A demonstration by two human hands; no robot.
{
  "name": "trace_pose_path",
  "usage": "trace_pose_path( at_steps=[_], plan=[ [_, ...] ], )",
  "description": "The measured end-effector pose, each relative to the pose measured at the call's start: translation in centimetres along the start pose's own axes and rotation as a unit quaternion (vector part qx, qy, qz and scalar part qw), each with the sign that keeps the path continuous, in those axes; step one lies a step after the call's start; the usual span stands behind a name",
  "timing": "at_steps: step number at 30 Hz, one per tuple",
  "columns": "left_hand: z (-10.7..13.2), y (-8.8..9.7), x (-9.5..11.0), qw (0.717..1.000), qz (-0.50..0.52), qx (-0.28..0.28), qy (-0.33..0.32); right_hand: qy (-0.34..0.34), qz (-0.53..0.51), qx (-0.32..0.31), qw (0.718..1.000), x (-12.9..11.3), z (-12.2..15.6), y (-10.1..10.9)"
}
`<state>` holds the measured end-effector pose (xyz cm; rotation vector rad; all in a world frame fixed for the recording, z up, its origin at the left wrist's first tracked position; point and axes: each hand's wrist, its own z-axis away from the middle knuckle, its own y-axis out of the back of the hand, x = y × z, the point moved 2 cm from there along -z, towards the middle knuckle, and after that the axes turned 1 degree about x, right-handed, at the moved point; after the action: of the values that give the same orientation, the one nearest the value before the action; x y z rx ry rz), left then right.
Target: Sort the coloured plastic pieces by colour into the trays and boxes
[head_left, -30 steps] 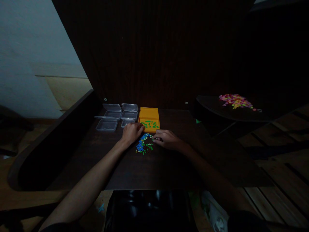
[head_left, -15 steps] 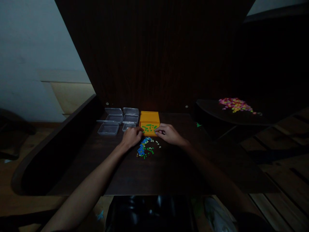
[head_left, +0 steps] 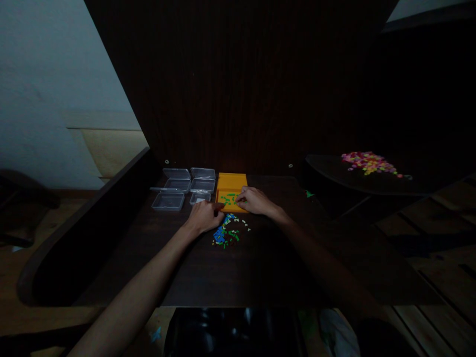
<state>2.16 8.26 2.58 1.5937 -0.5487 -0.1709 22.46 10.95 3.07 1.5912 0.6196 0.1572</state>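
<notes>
Here, the right hand (head_left: 256,201) is over the yellow box (head_left: 232,180), where small green bits (head_left: 227,200) lie. Its fingertips look close together, but it is too dark to tell if they pinch anything. The left hand (head_left: 203,216) is by the box's near left corner, fingers bent; its hold cannot be told. The step looks like putting green bits in the box; the next move seems to need a light touch. Mixed bits (head_left: 219,235) lie on the dark table (head_left: 201,282), just in front of the box. Clear boxes (head_left: 168,201) stand left; farther off are a pale wall (head_left: 55,64) and a bright heap (head_left: 369,162) on a shelf (head_left: 327,171)
</notes>
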Motion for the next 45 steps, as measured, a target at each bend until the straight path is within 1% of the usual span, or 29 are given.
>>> trace_pose_path(
  at_steps=[3, 8, 10, 11, 13, 16, 18, 21, 25, 29, 32, 36, 39, 45],
  plan=[
    [0.0, 0.0, 0.0, 1.0, 0.002, 0.003, 0.0, -0.007, 0.002, -0.002, 1.0, 0.1, 0.3, 0.2],
    [0.2, 0.5, 0.3, 1.0, 0.015, 0.013, 0.003, 0.019, -0.004, 0.005, 1.0, 0.2, 1.1, 0.6],
    [0.3, 0.6, 0.4, 1.0, 0.025, 0.011, -0.007, 0.023, -0.013, 0.014, 1.0, 0.0, 1.7, 0.7],
    [0.4, 0.6, 0.4, 0.999, 0.039, 0.008, -0.021, 0.027, -0.021, 0.022, 0.999, -0.1, 2.1, 0.8],
    [0.6, 0.6, 0.7, 0.994, 0.088, -0.005, -0.07, 0.042, -0.046, 0.04, 0.997, -0.6, 3.2, 1.0],
    [1.1, 0.3, 1.3, 0.972, 0.167, -0.031, -0.161, 0.093, -0.097, 0.045, 0.99, -1.5, 5.1, 0.9],
    [1.4, 0.3, 1.7, 0.959, 0.187, -0.053, -0.205, 0.115, -0.115, 0.034, 0.986, -2.0, 6.4, 0.6],
    [1.8, 0.4, 2.3, 0.948, 0.195, -0.082, -0.238, 0.14, -0.125, 0.022, 0.982, -2.4, 7.8, -0.1],
    [1.9, 0.8, 2.6, 0.947, 0.184, -0.096, -0.245, 0.136, -0.103, 0.018, 0.985, -2.4, 8.4, -0.6],
    [2.0, 1.0, 2.6, 0.953, 0.165, -0.09, -0.238, 0.134, -0.098, 0.027, 0.986, -2.5, 8.4, -0.4],
    [1.9, 1.0, 2.5, 0.955, 0.153, -0.09, -0.237, 0.136, -0.097, 0.024, 0.986, -2.7, 8.5, -0.3],
    [1.8, 0.7, 2.4, 0.958, 0.14, -0.083, -0.235, 0.125, -0.07, 0.011, 0.99, -2.3, 8.6, -0.7],
    [1.6, 0.4, 2.3, 0.963, 0.118, -0.074, -0.23, 0.117, -0.06, 0.02, 0.991, -2.0, 8.5, -1.0],
    [1.6, 0.5, 2.4, 0.964, 0.119, -0.082, -0.223, 0.143, -0.074, 0.031, 0.986, -2.3, 8.4, -0.9]
  ],
)
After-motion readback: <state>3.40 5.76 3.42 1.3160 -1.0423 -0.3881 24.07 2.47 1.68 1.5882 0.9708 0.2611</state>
